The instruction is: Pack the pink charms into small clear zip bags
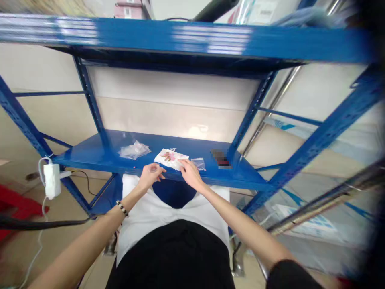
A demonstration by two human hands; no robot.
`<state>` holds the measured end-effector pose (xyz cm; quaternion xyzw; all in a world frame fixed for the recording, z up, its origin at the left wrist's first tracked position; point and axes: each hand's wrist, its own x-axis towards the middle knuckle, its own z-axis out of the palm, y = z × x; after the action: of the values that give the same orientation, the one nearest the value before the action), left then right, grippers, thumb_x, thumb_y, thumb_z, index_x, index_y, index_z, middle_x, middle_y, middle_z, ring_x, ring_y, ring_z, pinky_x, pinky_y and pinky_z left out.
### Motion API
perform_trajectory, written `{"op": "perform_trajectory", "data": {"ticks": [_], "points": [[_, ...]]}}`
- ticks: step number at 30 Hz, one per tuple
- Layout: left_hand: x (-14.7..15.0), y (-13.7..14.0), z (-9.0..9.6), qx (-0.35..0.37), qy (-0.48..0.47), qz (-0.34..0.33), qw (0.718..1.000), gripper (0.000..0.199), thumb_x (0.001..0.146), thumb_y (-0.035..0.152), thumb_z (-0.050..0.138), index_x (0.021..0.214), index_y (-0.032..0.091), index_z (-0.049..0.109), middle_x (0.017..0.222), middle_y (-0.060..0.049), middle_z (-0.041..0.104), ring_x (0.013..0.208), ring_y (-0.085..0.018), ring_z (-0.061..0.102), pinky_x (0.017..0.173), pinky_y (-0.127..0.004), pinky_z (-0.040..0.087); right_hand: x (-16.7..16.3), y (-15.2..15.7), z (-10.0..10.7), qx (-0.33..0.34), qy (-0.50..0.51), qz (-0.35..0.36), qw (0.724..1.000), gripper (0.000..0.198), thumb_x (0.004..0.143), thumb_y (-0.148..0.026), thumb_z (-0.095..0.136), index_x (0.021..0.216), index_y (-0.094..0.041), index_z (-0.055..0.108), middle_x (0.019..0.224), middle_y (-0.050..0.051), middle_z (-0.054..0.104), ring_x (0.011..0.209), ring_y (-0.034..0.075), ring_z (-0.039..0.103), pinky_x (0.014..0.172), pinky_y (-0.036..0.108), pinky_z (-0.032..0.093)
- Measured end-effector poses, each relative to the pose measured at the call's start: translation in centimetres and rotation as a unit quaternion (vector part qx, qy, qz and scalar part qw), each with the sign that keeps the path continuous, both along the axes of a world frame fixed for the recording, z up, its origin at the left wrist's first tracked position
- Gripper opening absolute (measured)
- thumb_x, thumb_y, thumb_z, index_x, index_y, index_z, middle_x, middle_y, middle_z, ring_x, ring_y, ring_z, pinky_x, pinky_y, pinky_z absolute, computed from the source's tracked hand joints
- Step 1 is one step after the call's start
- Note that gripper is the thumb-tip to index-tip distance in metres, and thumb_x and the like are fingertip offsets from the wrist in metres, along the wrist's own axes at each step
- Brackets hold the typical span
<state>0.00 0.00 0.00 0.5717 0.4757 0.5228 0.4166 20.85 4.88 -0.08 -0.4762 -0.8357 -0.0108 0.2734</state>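
A white packet with a pink and red print [170, 158] lies flat on the blue metal shelf [90, 154]. My right hand [190, 173] rests with its fingertips on the packet's right edge. My left hand [150, 173] hovers at the shelf's front edge just left of the packet, fingers loosely curled; whether it touches the packet I cannot tell. A beaded bracelet [122, 208] sits on my left wrist. A small clear bag [199, 163] lies right beside my right hand.
A crumpled clear plastic bag [134, 150] lies further left on the shelf. A dark small object [221, 158] sits at the right near a blue upright. A white power adapter [51, 180] hangs off the shelf's left corner. An upper blue shelf beam [186, 40] runs overhead.
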Motion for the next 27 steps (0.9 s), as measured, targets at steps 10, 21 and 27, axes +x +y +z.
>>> {"op": "perform_trajectory", "data": {"ticks": [10,21,27], "points": [[-8.8,-0.4,-0.4,0.114,0.226,0.278,0.926,0.024,0.082,0.037,0.053,0.067,0.019,0.054,0.06,0.0,0.061,0.058,-0.015,0.057,0.062,-0.025,0.043,-0.8,1.6,1.3,-0.025,-0.055,0.03,0.998,0.034,0.1,-0.026,0.038,0.123,-0.02,0.062,0.123,0.011,0.06,0.113,0.024,0.055,0.096,0.034,0.041],[-5.9,-1.4,-0.1,0.112,0.153,0.155,0.97,0.026,0.081,0.036,0.059,0.064,0.019,0.05,0.05,0.003,0.054,0.05,-0.012,0.051,0.057,-0.023,0.04,-1.2,-4.5,-0.4,0.086,0.07,0.135,0.985,0.025,0.093,-0.012,0.041,0.092,-0.02,0.065,0.093,0.007,0.063,0.083,0.02,0.057,0.078,0.031,0.043],[-3.1,-2.0,-0.4,0.051,0.056,0.079,0.994,0.033,0.079,0.04,0.065,0.061,0.02,0.047,0.043,0.004,0.049,0.041,-0.01,0.044,0.05,-0.023,0.035,1.2,-2.4,0.9,0.057,0.215,0.022,0.975,0.029,0.096,-0.017,0.035,0.11,-0.02,0.06,0.093,0.005,0.064,0.076,0.019,0.059,0.077,0.031,0.045]]}}
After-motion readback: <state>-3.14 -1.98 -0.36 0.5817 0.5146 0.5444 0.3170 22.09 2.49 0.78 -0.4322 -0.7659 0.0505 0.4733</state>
